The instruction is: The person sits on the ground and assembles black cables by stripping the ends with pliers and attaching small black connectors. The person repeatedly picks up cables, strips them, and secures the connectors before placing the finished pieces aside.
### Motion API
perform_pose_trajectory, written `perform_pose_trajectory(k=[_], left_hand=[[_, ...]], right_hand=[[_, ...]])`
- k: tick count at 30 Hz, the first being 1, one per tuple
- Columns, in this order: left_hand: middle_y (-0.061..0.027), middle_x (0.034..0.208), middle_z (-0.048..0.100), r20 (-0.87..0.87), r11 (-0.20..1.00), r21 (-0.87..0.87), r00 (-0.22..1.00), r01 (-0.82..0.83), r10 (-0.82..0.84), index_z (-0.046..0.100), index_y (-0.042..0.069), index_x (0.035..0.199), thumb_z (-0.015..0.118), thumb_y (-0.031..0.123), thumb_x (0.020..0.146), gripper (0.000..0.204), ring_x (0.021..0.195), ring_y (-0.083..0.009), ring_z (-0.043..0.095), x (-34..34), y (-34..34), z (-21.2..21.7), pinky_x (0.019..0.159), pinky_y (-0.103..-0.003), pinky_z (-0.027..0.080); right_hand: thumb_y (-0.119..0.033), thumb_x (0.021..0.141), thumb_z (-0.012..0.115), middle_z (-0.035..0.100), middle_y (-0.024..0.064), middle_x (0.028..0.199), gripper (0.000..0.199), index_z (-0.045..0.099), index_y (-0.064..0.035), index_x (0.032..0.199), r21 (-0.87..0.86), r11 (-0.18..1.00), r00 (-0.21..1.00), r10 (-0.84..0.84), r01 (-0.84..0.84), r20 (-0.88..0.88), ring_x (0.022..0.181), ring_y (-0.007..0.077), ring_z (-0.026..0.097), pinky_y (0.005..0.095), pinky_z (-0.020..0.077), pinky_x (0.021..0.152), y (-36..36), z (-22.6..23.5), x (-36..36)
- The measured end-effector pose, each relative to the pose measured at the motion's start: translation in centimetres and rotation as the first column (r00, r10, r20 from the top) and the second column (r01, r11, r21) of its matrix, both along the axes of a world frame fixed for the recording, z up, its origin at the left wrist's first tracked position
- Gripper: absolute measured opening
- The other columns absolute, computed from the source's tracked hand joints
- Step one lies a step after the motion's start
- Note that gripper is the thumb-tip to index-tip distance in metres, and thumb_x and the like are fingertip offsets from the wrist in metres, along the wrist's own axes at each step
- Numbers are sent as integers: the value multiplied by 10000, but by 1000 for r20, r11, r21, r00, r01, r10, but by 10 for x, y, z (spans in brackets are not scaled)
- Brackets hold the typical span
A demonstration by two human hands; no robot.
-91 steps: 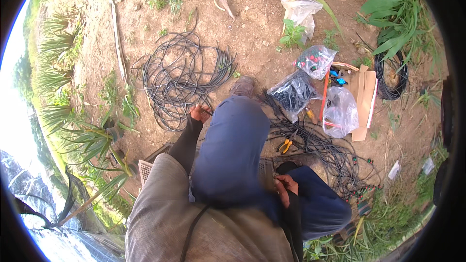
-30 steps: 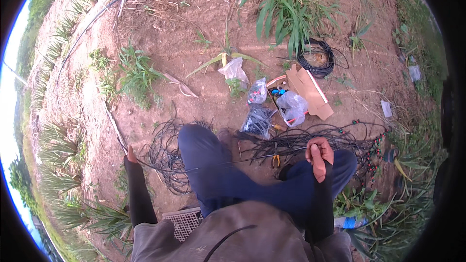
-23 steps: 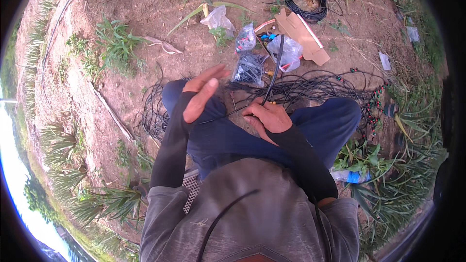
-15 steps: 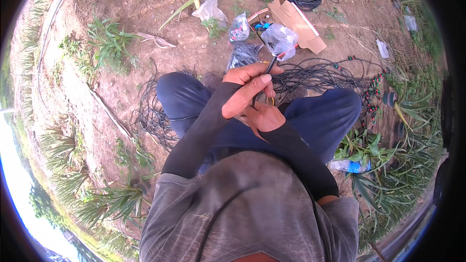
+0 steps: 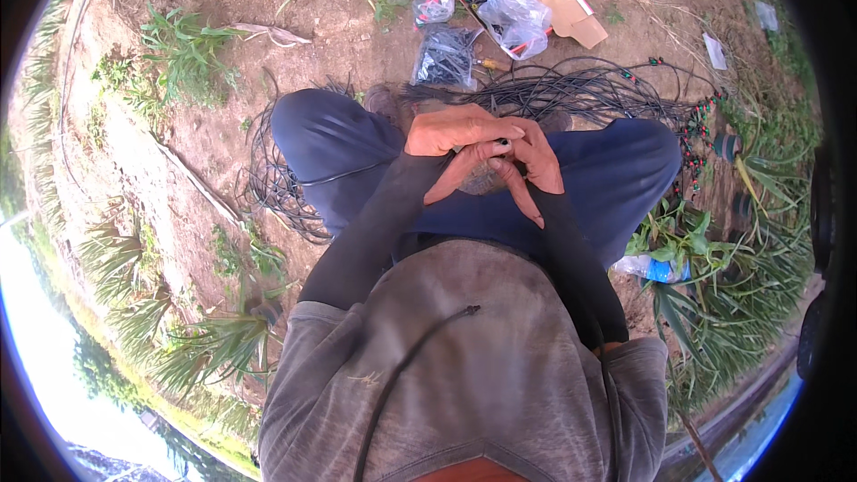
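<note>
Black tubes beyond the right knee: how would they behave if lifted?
The black tubes would probably bend springily, since they lie in loose, smooth curves. They cross one another, so neighbours would likely drag along. The red and green bits might snag, being clustered at the tubes' right end.

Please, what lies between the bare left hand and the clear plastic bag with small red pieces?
In the head view, a clear plastic bag of thin black pieces lies between them; nearer the left hand, a heap of thin black tubes.
</note>
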State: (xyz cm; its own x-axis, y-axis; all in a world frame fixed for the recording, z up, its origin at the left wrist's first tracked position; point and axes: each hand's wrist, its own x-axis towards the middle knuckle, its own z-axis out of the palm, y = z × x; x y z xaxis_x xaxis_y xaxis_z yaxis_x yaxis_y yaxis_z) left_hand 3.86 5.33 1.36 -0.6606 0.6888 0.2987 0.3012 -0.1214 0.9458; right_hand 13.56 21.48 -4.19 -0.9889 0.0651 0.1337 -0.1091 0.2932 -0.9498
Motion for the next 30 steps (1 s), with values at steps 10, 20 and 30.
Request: perform_pose_trajectory(k=[10, 20, 30], left_hand=[[-120, 793, 651, -139, 991, -76, 986, -107, 96, 682, 22, 902, 711, -38, 746, 169, 691, -239, 624, 8, 7, -18, 614, -318, 478], [-120, 719, 626, 71, 972, -213, 991, -100, 117, 677, 17, 887, 709, 87, 808, 110, 625, -229, 611, 23, 5, -32, 564, -326, 464], [-107, 728, 606, -438, 832, -477, 897, -283, 54, 654, 86, 913, 707, 143, 783, 152, 677, -294, 603, 19, -88, -63, 603, -389, 462]], right_hand=[[-26, 922, 579, 571, 43, 899, 112, 617, -6, 1025, -305, 944, 988, -145, 123, -50, 710, 85, 511, 214, 419, 623, 2, 41, 0], [-53, 899, 637, 557, 48, 859, 67, 599, -1, 881, -237, 959, 986, -164, 154, -22, 710, 103, 518, 233, 429, 649, -5, 34, -9], [-259, 941, 619, 400, -18, 707, 233, 525, -47, 965, -677, 553, 754, -657, 486, 4, 623, 77, 355, 233, 321, 566, 167, 3, 7]])
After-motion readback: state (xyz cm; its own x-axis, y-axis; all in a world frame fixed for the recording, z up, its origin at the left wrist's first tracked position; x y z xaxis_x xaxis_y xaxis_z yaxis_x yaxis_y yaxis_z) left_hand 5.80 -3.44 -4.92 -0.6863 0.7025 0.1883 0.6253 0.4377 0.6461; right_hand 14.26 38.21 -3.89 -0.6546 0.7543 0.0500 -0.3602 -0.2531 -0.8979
